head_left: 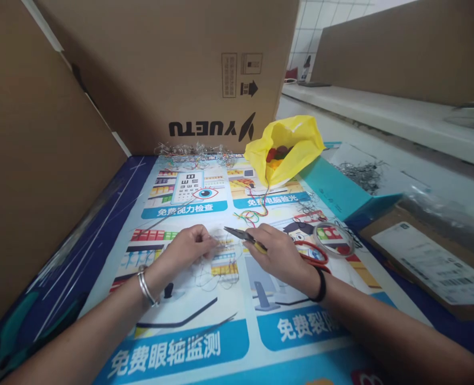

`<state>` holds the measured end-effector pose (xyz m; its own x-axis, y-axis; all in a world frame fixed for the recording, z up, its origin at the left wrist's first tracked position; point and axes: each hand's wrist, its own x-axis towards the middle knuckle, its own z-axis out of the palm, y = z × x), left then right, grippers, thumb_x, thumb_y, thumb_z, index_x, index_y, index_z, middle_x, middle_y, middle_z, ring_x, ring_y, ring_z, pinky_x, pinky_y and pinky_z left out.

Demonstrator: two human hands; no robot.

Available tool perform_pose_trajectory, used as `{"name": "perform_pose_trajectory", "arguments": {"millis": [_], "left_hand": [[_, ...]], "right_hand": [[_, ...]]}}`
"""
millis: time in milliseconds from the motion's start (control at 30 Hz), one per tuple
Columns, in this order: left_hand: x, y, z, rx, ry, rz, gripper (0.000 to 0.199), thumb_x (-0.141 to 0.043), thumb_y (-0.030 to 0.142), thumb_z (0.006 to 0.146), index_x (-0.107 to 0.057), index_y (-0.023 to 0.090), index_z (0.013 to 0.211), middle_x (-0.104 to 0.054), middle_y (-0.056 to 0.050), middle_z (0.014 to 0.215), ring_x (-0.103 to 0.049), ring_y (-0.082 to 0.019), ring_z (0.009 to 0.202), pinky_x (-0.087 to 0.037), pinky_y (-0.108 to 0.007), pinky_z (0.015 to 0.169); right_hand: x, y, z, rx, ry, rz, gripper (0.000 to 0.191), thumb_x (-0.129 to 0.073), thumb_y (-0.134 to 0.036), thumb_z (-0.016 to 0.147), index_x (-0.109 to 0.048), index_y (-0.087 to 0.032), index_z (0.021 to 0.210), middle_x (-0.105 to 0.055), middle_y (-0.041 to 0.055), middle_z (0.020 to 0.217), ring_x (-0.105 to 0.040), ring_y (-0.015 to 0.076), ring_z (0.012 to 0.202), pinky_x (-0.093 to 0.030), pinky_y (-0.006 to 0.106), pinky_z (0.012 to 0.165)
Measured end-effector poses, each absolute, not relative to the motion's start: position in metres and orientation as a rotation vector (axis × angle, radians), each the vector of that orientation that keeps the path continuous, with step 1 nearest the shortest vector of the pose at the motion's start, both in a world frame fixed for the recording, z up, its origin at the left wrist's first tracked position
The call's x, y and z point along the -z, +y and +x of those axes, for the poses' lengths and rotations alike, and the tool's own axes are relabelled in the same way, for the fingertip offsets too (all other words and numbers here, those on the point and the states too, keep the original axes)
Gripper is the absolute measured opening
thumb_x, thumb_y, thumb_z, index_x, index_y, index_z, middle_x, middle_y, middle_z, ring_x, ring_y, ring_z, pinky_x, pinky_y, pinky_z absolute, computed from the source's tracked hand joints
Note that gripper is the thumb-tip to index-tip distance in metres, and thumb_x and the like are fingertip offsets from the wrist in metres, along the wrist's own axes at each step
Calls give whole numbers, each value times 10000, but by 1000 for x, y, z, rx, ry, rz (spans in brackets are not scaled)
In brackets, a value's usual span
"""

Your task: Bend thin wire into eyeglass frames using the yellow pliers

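My left hand (191, 246), a silver bangle at its wrist, is closed with thumb and forefinger pinched on a thin wire (215, 282). Loose loops of this wire hang below the fingers over the printed sheet. My right hand (280, 254), with a black band at the wrist, is wrapped round needle-nose pliers (240, 235) with dark jaws and yellow-black handles. The jaws point left toward the left fingertips, a short gap apart from them. Whether the jaws grip the wire is too fine to make out. Red-handled scissors (313, 252) lie beside the right hand, partly hidden by it.
A yellow bag (256, 155) stands open at the back, multicoloured cords (253, 215) before it. Tangled clear and silver wire (196, 152) lies along the tall cardboard wall (140, 69). On the right are a round clear case (335, 239) and a labelled carton (368, 230). Teal-handled pliers (16, 326) lie front left.
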<state>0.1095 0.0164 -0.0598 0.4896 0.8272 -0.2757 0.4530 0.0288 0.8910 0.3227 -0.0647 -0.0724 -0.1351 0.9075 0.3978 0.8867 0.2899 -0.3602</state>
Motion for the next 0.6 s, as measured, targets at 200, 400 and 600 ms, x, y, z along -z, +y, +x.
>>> {"name": "perform_pose_trajectory", "arguments": {"millis": [200,400,600], "left_hand": [[56,10,115,-506,1076,1426,234,-619,303,739,-416,194,698,-537,62,454,-364,-53,371,-246,-166,385],[51,4,118,-522,1029,1370,216,-608,281,749,-410,197,725,-511,76,442,-392,-58,386,-261,-165,401],[50,3,119,-475,1028,1392,215,-599,294,748,-407,202,717,-489,77,427,-401,-70,379,-255,-184,402]], "right_hand": [[68,-68,318,23,-2087,-1606,206,-465,-324,879,-607,-192,949,-587,50,817,-545,150,768,-400,236,683],[66,-68,315,97,-2156,-1642,200,-456,-304,879,-616,-196,931,-580,49,807,-528,148,750,-374,234,656],[63,-67,313,74,-2217,-1694,204,-450,-301,880,-613,-200,951,-589,57,836,-527,157,780,-373,239,674]]}}
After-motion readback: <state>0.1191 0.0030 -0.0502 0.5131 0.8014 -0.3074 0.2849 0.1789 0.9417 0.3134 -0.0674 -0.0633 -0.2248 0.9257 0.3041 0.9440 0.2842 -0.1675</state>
